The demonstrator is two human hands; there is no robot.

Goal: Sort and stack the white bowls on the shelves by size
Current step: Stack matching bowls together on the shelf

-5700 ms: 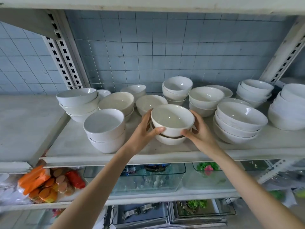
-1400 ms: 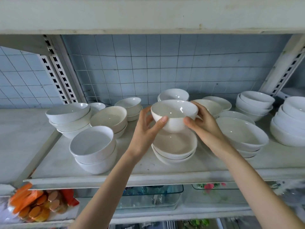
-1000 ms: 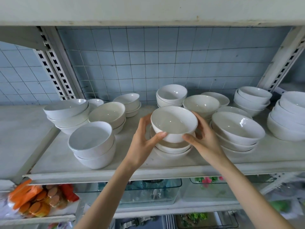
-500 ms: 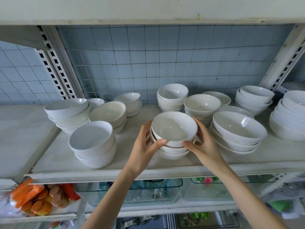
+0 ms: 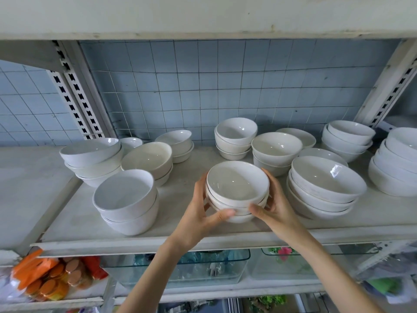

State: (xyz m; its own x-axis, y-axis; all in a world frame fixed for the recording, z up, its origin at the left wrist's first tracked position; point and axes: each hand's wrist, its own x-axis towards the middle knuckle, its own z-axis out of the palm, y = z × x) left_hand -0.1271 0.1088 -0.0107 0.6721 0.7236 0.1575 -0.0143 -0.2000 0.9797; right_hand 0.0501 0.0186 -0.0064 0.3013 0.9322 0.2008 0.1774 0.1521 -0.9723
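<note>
The left hand (image 5: 198, 213) and right hand (image 5: 277, 206) are cupping the stack (image 5: 241, 216) from opposite sides, fingers curling round its back and thumbs pressing low on its front, gripping nothing else. They are probably steadying it so the top bowl (image 5: 237, 179) is sitting level in the like-sized bowls beneath. The stack is resting near the front of the shelf (image 5: 180, 237), between the straight-walled bowls (image 5: 126, 195) on the left and the wider bowls (image 5: 325, 179) on the right.

Fingers of the left hand (image 5: 196, 216) and right hand (image 5: 278, 206) cover the lower bowls of the front stack (image 5: 237, 181); the rightmost stack (image 5: 397, 172) is cut by the frame edge.
</note>
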